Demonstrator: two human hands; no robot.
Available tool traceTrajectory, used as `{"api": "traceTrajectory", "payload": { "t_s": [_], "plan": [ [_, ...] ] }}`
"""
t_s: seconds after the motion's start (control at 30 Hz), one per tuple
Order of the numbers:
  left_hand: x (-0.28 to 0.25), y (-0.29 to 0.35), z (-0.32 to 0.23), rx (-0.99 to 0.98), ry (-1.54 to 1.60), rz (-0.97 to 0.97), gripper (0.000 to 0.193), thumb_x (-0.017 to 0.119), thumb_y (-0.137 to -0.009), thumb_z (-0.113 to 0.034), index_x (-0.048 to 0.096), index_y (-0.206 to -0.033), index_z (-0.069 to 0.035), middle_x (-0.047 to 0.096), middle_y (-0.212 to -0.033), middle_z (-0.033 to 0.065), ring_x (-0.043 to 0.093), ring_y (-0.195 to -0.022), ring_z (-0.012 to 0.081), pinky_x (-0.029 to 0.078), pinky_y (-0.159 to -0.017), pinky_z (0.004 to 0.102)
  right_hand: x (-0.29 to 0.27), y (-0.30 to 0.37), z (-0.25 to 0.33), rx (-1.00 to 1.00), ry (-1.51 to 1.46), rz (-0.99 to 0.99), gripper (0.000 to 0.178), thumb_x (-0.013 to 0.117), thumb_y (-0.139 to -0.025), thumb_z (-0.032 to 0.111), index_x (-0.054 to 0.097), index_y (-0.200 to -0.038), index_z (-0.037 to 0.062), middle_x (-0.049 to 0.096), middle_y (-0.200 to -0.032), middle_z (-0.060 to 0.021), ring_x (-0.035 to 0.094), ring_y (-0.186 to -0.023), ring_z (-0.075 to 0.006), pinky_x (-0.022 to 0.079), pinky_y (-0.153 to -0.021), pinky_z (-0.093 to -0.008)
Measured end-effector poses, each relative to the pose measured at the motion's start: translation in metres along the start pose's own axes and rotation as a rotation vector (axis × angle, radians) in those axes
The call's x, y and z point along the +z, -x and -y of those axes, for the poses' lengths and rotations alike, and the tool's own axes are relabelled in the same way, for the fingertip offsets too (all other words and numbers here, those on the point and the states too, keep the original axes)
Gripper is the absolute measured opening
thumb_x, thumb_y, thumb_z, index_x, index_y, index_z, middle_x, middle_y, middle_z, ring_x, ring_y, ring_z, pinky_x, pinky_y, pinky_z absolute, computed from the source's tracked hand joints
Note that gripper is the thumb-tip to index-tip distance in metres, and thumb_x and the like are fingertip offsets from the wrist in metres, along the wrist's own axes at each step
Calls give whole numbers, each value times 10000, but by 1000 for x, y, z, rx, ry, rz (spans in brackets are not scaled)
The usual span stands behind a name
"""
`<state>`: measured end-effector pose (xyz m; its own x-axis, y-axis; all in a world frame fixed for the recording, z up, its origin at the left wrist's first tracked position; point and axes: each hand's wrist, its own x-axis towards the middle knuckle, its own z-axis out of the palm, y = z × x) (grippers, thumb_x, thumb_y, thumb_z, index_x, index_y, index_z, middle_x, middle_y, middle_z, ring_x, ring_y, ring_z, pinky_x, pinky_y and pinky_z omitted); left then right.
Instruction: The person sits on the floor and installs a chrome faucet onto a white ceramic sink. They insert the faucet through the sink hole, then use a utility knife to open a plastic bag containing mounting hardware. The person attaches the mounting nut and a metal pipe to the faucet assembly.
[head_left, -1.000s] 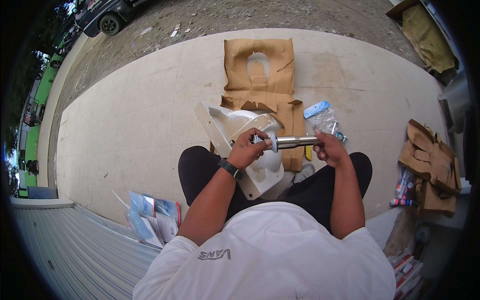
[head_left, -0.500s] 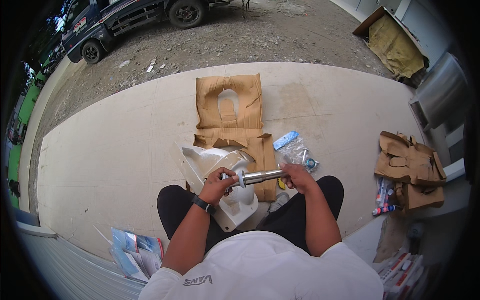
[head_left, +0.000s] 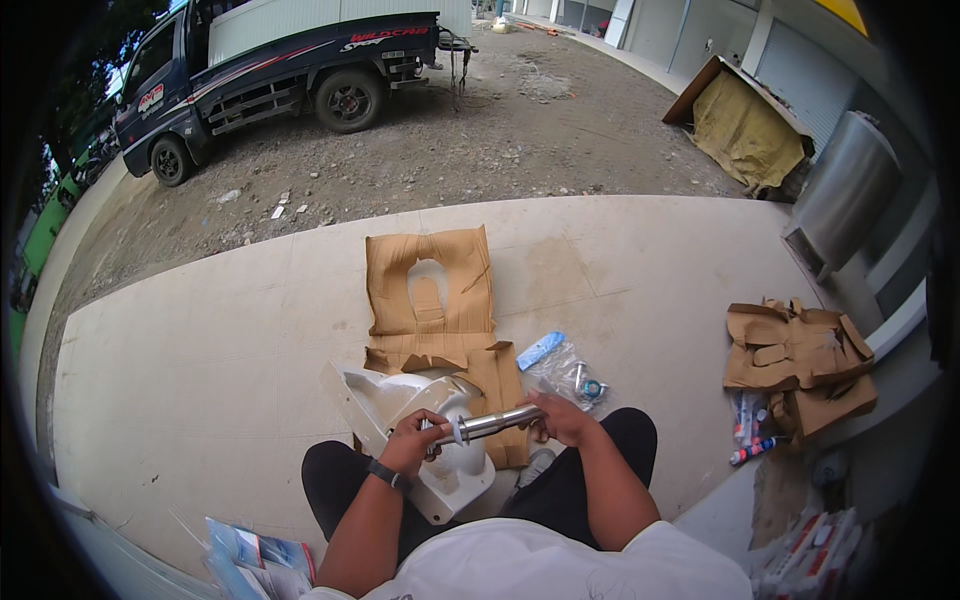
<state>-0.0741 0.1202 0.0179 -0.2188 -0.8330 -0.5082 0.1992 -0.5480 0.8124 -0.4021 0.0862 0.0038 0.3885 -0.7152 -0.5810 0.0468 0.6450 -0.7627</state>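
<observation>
Hands meet over the person's lap, each closed on one end of a short, shiny metal tube [head_left: 497, 423] with a pale ring around it near its left end. The left hand [head_left: 412, 440], a dark watch on its wrist, wraps its fingers around the tube's left end, just left of the ring. The right hand [head_left: 561, 417] clamps the right end, so the tube spans the gap between the two hands and tilts slightly up toward the right.

Directly beneath the tube, resting against the person's dark trousers, lies a white ceramic basin [head_left: 405, 415] with its bowl facing up; the left hand hovers over its near rim. Just beyond the basin, flat brown cardboard packing pieces [head_left: 430, 290] with a rounded cut-out lie on the pale concrete floor [head_left: 200, 360]. Far of the right hand, close by, sits a clear plastic bag of small fittings [head_left: 570, 372] with a blue label at its far end.

Near left, beside the person's knee, lie folded printed leaflets in clear plastic [head_left: 255, 552]. Well apart to the right sits a heap of torn brown cardboard [head_left: 795, 350], with small tubes [head_left: 750, 440] just near of it. Far away, on gravel, stands a dark pickup truck [head_left: 280, 80].
</observation>
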Motion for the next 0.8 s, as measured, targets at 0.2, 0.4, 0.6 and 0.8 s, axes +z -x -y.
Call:
{"api": "traceTrajectory", "payload": {
  "t_s": [0.2,0.4,0.6,0.8],
  "plan": [
    [-8,-3,4,-66,111,-14,148,751,-929,-177,645,-992,-95,660,-836,35,547,-597,117,416,-525,259,-9,-5,-9,-285,98,-148,285,735,-979,238,623,-1140,32,657,-871,-54,599,-628,-111,498,-578,-270],
    [-4,-4,2,21,143,-86,178,759,-928,-198,639,-1021,-105,670,-895,31,563,-641,128,455,-564,258,-7,-9,-7,-247,242,-565,318,795,-880,156,651,-1135,32,665,-887,-65,651,-827,-124,540,-733,-289],
    [-2,-5,9,59,119,-39,247,748,-931,-174,611,-1119,-93,684,-917,33,595,-708,114,474,-612,268,-27,-15,23,-541,987,-839,322,711,-809,148,673,-1095,4,675,-1079,-244,647,-1055,-431,524,-941,-477],
    [0,-7,8,47,84,-25,282,756,-922,-160,617,-1153,-78,686,-929,40,603,-729,119,480,-623,271,-57,-83,29,-105,1243,-832,295,723,-809,112,707,-1081,0,734,-1051,-266,715,-1038,-403,576,-902,-450]
  ]
}}
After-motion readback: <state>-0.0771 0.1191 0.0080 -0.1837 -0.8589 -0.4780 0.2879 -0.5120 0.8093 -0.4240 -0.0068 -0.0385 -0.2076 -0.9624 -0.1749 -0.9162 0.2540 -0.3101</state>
